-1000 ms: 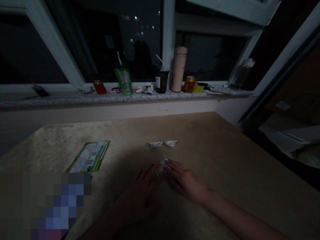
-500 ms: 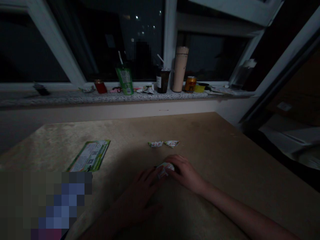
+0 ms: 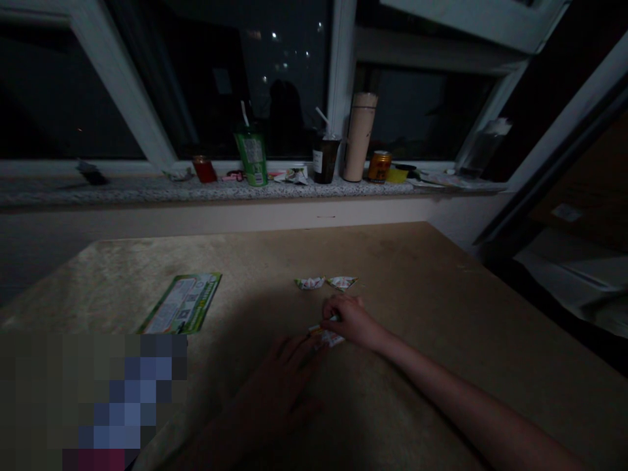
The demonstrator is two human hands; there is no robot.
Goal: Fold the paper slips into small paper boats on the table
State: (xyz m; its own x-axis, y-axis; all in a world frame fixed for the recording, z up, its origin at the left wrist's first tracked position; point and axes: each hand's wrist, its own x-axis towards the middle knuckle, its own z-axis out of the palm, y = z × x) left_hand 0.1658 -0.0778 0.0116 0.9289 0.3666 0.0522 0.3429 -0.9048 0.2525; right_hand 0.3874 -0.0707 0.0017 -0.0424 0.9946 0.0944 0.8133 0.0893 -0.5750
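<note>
A small folded piece of printed paper lies on the table in front of me. My right hand is at its upper right side, with the fingers curled and closed on its edge. Dark in the shadow, my left hand lies flat with fingers stretched out, its fingertips at the paper's left side. Just beyond my hands sit two small folded paper boats, the left boat and the right boat, side by side.
On the wooden table, a green printed sheet lies to the left. The windowsill behind holds a green cup, a dark cup, a pink flask, an orange can and a red jar.
My right hand has curled its fingers more tightly at the paper, exposing its lower part. My left hand stays nearly in place. The whole view has shifted slightly.
</note>
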